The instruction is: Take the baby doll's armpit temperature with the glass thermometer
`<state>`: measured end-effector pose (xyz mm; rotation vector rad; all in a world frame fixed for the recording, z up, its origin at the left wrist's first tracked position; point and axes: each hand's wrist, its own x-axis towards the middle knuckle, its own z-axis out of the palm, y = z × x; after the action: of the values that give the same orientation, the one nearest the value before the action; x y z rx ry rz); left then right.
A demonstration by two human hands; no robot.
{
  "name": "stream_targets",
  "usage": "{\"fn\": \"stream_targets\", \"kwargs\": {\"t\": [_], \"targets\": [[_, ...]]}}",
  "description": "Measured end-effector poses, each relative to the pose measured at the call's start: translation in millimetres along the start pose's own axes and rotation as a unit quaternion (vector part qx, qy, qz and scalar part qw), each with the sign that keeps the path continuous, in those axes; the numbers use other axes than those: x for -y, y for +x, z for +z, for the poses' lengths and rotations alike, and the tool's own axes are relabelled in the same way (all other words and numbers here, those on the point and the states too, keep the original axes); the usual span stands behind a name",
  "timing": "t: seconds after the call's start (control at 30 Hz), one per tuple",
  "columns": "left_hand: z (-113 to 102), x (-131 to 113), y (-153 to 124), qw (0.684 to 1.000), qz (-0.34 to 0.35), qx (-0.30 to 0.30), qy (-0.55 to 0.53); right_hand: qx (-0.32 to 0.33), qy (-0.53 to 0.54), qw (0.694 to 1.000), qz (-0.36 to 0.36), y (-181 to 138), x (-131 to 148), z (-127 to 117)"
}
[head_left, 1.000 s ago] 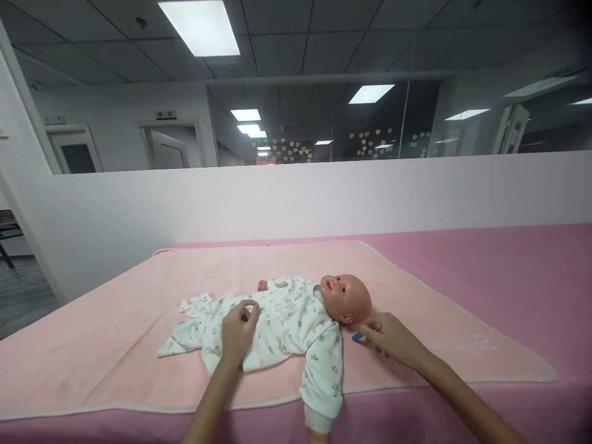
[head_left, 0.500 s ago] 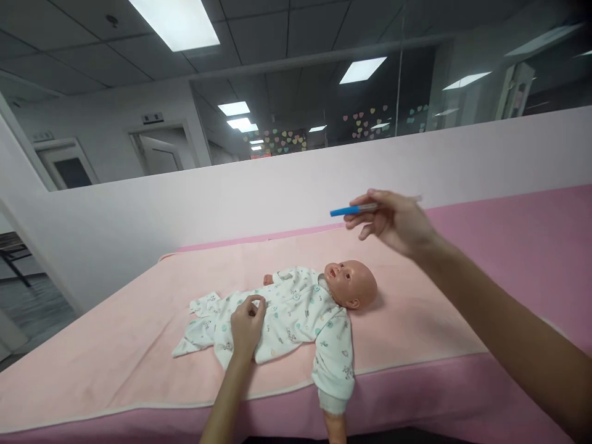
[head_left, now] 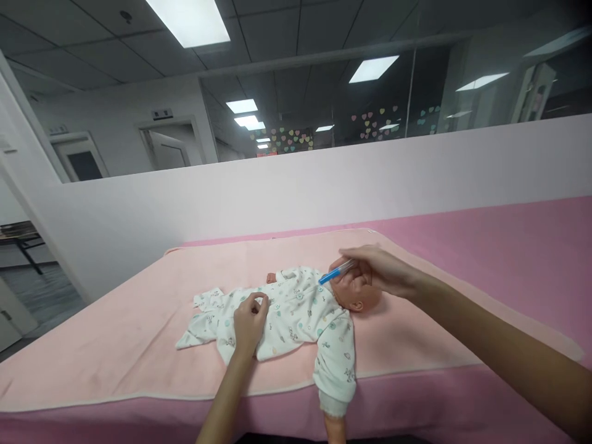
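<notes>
A baby doll (head_left: 296, 314) lies on its back in a white patterned sleepsuit, head to the right and legs to the left. My left hand (head_left: 250, 317) rests on the suit around the doll's lower belly, its thumb and fingers curled into a ring. Whether they pinch anything there is hidden. In my right hand (head_left: 377, 268) is a slim clear stick with a blue end (head_left: 330, 275), gripped between thumb and fingers. The blue end points down-left over the doll's neck and upper chest. My right hand covers part of the doll's face.
A peach blanket (head_left: 139, 320) with a pale edge lies under the doll, on a pink-covered surface (head_left: 518, 246). Behind it rises a low white wall (head_left: 296, 191) topped by a window. One doll arm (head_left: 335, 376) reaches over the near edge.
My right hand has come down and slightly left with the blue-ended stick, from above the doll to its head and neck. My left hand stays on the belly.
</notes>
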<state>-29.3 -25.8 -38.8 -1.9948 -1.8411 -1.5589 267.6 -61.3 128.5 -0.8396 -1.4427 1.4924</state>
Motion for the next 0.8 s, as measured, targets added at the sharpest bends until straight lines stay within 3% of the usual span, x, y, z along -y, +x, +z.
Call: {"fn": "stream_targets", "kwargs": {"t": [0.1,0.13,0.17,0.23,0.3,0.43,0.6,0.63,0.73,0.8], "targets": [[0.5,1.0,0.0,1.0,0.002,0.004,0.002,-0.055,0.084,0.982,-0.161,2.3,-0.9,4.4],[0.7,1.2,-0.1,1.0,0.003,0.003,0.001,-0.06,0.093,0.977,-0.182,3.6,-1.9,6.1],[0.9,1.3,-0.1,1.0,0.004,0.002,0.0,-0.045,0.079,0.982,-0.164,4.6,-4.1,8.5],[1.1,1.3,-0.4,1.0,0.003,-0.002,-0.002,0.033,-0.014,0.999,-0.037,5.1,-10.5,14.2],[1.1,1.3,-0.8,1.0,0.0,-0.001,0.0,0.092,-0.087,0.991,0.034,2.6,-13.8,18.1],[0.7,1.1,-2.1,1.0,-0.002,0.006,0.002,0.019,-0.045,0.993,-0.105,-7.0,-7.6,18.0],[0.4,0.2,-2.3,1.0,0.002,0.005,0.001,0.113,-0.138,0.984,-0.01,-16.1,-10.8,21.4],[0.6,0.3,-2.0,1.0,0.001,0.005,0.002,0.108,-0.13,0.985,-0.025,-17.6,-11.2,20.9],[1.0,0.6,-1.5,1.0,0.0,0.003,0.006,-0.016,-0.02,0.984,-0.176,-21.3,-14.3,19.1],[0.9,0.5,-1.5,1.0,0.003,0.002,0.004,-0.041,-0.025,0.98,-0.195,-22.8,-21.9,21.6]]}}
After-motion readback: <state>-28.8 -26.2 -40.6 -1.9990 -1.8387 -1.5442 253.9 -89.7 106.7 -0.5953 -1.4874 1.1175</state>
